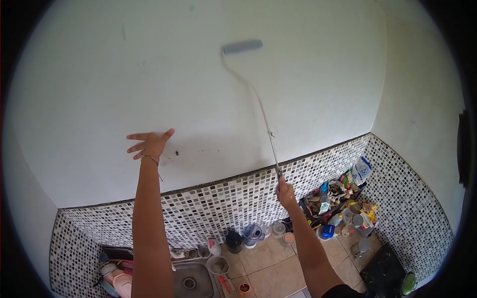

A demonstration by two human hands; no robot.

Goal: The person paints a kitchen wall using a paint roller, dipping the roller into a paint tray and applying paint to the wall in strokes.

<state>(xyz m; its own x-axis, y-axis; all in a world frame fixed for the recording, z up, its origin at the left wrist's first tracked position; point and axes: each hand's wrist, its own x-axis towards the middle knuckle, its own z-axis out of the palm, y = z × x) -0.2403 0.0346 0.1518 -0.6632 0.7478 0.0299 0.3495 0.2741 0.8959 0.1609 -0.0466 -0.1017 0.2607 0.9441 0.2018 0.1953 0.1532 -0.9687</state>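
My right hand is wrapped round the handle of a long paint roller. The roller's grey sleeve lies high up against the pale wall, with its bent wire frame running down to the pole. Off to the left, my left hand is held up at the wall with fingers spread and nothing in it. A thin bracelet circles that wrist. Small dark marks dot the wall just right of the left hand.
Black-and-white mosaic tile covers the lower wall. Below, a metal sink sits in a tiled counter. Jars and a blender jug line the back, a crowded crate stands right, and a black stove is in the corner.
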